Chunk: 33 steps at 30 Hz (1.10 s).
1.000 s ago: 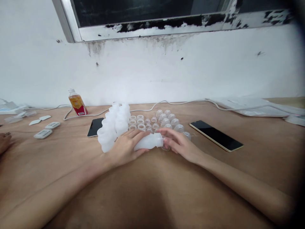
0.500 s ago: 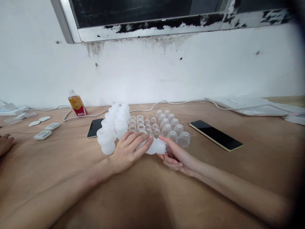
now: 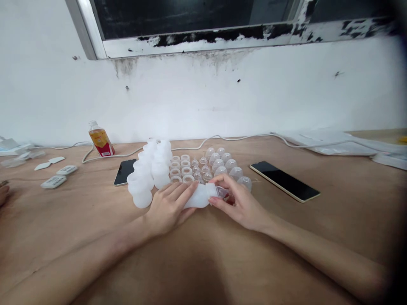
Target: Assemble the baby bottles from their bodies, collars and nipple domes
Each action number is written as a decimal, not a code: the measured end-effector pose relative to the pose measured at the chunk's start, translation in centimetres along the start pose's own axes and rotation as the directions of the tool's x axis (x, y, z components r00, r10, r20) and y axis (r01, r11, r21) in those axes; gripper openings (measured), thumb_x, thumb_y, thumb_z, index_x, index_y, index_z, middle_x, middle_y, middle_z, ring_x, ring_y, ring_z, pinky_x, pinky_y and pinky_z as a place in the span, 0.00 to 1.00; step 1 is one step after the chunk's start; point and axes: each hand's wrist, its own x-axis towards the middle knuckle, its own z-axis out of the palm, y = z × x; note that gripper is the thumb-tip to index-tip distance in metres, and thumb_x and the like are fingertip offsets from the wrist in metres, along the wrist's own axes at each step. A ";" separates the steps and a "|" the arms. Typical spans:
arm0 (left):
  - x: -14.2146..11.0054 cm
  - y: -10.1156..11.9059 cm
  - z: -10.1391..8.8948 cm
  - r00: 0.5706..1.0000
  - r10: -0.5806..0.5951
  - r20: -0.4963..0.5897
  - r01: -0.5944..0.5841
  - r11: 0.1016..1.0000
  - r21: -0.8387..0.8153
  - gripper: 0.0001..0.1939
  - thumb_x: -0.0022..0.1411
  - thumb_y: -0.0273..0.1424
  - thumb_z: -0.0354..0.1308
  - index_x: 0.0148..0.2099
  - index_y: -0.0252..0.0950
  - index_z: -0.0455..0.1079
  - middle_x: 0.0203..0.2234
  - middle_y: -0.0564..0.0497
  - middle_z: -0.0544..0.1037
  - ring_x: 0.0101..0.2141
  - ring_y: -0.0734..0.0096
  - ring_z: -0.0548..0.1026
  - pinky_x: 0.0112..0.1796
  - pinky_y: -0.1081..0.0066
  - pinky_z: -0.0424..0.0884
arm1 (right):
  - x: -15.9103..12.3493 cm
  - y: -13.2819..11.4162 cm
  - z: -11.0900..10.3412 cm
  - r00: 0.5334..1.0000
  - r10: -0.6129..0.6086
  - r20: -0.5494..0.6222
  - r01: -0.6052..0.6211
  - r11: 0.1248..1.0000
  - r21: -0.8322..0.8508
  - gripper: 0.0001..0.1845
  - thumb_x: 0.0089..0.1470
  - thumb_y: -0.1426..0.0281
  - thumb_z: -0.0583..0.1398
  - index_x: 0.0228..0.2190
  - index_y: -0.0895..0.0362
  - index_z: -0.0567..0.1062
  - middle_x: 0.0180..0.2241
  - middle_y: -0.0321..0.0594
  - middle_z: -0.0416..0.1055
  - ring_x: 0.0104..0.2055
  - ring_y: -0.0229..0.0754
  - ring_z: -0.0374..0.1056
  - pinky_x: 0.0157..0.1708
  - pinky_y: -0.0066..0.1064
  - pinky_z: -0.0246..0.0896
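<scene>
My left hand is wrapped over a frosted white baby bottle, which lies tipped on its side with its neck to the right. At the neck, the thumb and fingers of my right hand pinch the white collar ring. A clear nipple sticks out of that ring toward my right palm. Just beyond my hands stand rows of white bottles, white rings, loose clear nipples and clear domed caps. My fingers hide part of the bottle.
A phone lies on the right, another phone behind the bottles. A drink bottle, a white cable and plastic bags lie along the wall. Small white devices and another person's hand are at left.
My right hand has shifted from beneath the bottle's neck to a fingertip grip around the collar ring, showing the nipple. My left hand keeps its hold on the bottle.
</scene>
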 end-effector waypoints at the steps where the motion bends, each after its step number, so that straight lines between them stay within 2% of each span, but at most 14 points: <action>1: 0.0 0.1 0.1 0.999 0.020 -0.031 -0.019 0.999 0.028 0.22 0.57 0.33 0.49 0.53 0.31 0.54 0.41 0.44 0.72 0.39 0.64 0.70 0.37 0.67 0.68 | 0.0 -0.3 0.0 1.000 0.010 0.007 -0.010 1.000 0.003 0.11 0.52 0.63 0.53 0.36 0.54 0.57 0.26 0.34 0.65 0.23 0.33 0.58 0.20 0.24 0.54; 4: 0.1 0.2 0.1 0.998 -0.010 -0.061 0.015 0.996 0.088 0.21 0.57 0.32 0.49 0.52 0.33 0.54 0.42 0.44 0.71 0.40 0.63 0.70 0.38 0.65 0.67 | 0.4 -0.8 -1.4 0.998 0.009 0.066 -0.003 0.996 -0.094 0.13 0.53 0.62 0.51 0.39 0.54 0.57 0.31 0.37 0.65 0.29 0.37 0.61 0.27 0.27 0.57; 6: 0.4 0.1 0.0 0.989 -0.145 -0.041 0.147 0.986 0.072 0.20 0.56 0.32 0.49 0.51 0.34 0.55 0.42 0.44 0.71 0.40 0.62 0.70 0.38 0.65 0.67 | 0.8 -0.6 -3.5 0.994 0.004 0.112 0.024 0.970 -0.241 0.15 0.53 0.61 0.49 0.42 0.53 0.58 0.36 0.39 0.64 0.35 0.40 0.62 0.32 0.30 0.57; 8: 0.6 -0.1 0.0 0.948 -0.318 0.016 0.318 0.948 0.019 0.20 0.56 0.34 0.50 0.50 0.34 0.54 0.41 0.44 0.71 0.39 0.61 0.70 0.36 0.65 0.68 | 1.1 0.3 -5.9 0.996 0.033 0.084 0.005 0.908 -0.418 0.14 0.53 0.61 0.48 0.39 0.53 0.60 0.37 0.41 0.64 0.35 0.42 0.61 0.32 0.32 0.56; 10: 0.7 -0.2 -0.1 0.889 -0.447 0.099 0.452 0.892 -0.029 0.22 0.55 0.38 0.50 0.50 0.35 0.54 0.40 0.45 0.72 0.37 0.60 0.72 0.33 0.64 0.68 | 1.4 1.7 -7.8 0.993 0.114 0.018 -0.082 0.808 -0.584 0.12 0.51 0.60 0.50 0.34 0.54 0.62 0.34 0.41 0.64 0.32 0.42 0.61 0.29 0.32 0.54; 12: 0.8 -0.3 -0.1 0.849 -0.501 0.164 0.516 0.854 -0.063 0.22 0.55 0.41 0.49 0.50 0.37 0.53 0.39 0.45 0.72 0.36 0.59 0.72 0.32 0.63 0.68 | 1.3 3.0 -8.7 0.976 0.213 0.033 -0.136 0.725 -0.675 0.10 0.48 0.62 0.53 0.30 0.55 0.63 0.31 0.42 0.65 0.28 0.42 0.61 0.25 0.31 0.51; 15: 0.8 -0.2 -0.2 0.827 -0.527 0.197 0.553 0.826 -0.111 0.22 0.55 0.41 0.48 0.50 0.38 0.52 0.41 0.46 0.71 0.37 0.59 0.72 0.34 0.63 0.68 | 1.0 4.0 -8.4 0.943 0.308 0.124 -0.145 0.718 -0.681 0.06 0.45 0.67 0.55 0.26 0.55 0.63 0.27 0.42 0.65 0.25 0.41 0.60 0.23 0.31 0.48; 17: 0.8 -0.2 -0.3 0.817 -0.541 0.200 0.570 0.810 -0.138 0.22 0.55 0.42 0.48 0.50 0.38 0.52 0.41 0.46 0.71 0.37 0.59 0.72 0.34 0.64 0.68 | 0.7 4.1 -7.9 0.942 0.308 0.133 -0.159 0.758 -0.632 0.05 0.43 0.70 0.56 0.23 0.55 0.61 0.23 0.41 0.64 0.23 0.41 0.59 0.22 0.31 0.48; 20: 0.8 -0.3 -0.2 0.800 -0.559 0.218 0.595 0.786 -0.169 0.22 0.55 0.42 0.48 0.49 0.38 0.53 0.41 0.47 0.71 0.37 0.59 0.72 0.34 0.63 0.67 | 0.6 4.0 -8.0 0.940 0.327 0.098 -0.223 0.805 -0.550 0.11 0.35 0.75 0.59 0.18 0.54 0.60 0.18 0.36 0.61 0.19 0.38 0.57 0.18 0.29 0.48; 24: 0.7 -0.5 0.0 0.788 -0.572 0.229 0.614 0.761 -0.210 0.21 0.55 0.41 0.48 0.49 0.37 0.54 0.40 0.47 0.72 0.37 0.59 0.72 0.35 0.63 0.67 | 0.8 4.5 -9.9 0.863 0.495 0.101 -0.428 0.822 -0.375 0.09 0.34 0.74 0.61 0.19 0.55 0.64 0.16 0.33 0.62 0.15 0.35 0.58 0.11 0.27 0.51; 26: 0.7 -0.7 0.2 0.792 -0.569 0.220 0.609 0.763 -0.216 0.21 0.55 0.41 0.48 0.49 0.37 0.55 0.40 0.46 0.72 0.37 0.60 0.72 0.35 0.64 0.67 | 1.2 4.4 -10.7 0.863 0.498 0.088 -0.479 0.861 -0.173 0.09 0.36 0.70 0.62 0.24 0.56 0.67 0.21 0.36 0.67 0.19 0.37 0.63 0.13 0.28 0.60; 28: 0.6 -0.8 0.3 0.795 -0.566 0.215 0.604 0.767 -0.216 0.22 0.55 0.42 0.48 0.49 0.37 0.55 0.39 0.47 0.72 0.37 0.60 0.72 0.35 0.64 0.67 | 1.8 3.9 -10.6 0.903 0.425 0.060 -0.429 0.900 0.072 0.15 0.37 0.67 0.63 0.32 0.56 0.68 0.32 0.41 0.69 0.28 0.40 0.67 0.21 0.31 0.68; 30: 0.5 -0.8 0.4 0.793 -0.568 0.218 0.607 0.764 -0.218 0.22 0.55 0.42 0.48 0.49 0.37 0.55 0.39 0.47 0.72 0.37 0.60 0.72 0.36 0.64 0.67 | 2.2 3.2 -9.5 0.939 0.342 0.033 -0.338 0.901 0.272 0.20 0.39 0.65 0.62 0.38 0.54 0.67 0.42 0.42 0.66 0.35 0.41 0.68 0.30 0.34 0.70; 33: 0.5 -0.7 0.3 0.790 -0.563 0.244 0.611 0.758 -0.228 0.22 0.55 0.42 0.48 0.49 0.38 0.56 0.39 0.48 0.72 0.37 0.61 0.72 0.37 0.63 0.66 | 2.6 2.4 -7.1 0.960 0.279 0.023 -0.260 0.858 0.443 0.22 0.41 0.66 0.61 0.41 0.54 0.66 0.47 0.42 0.63 0.40 0.42 0.67 0.36 0.36 0.68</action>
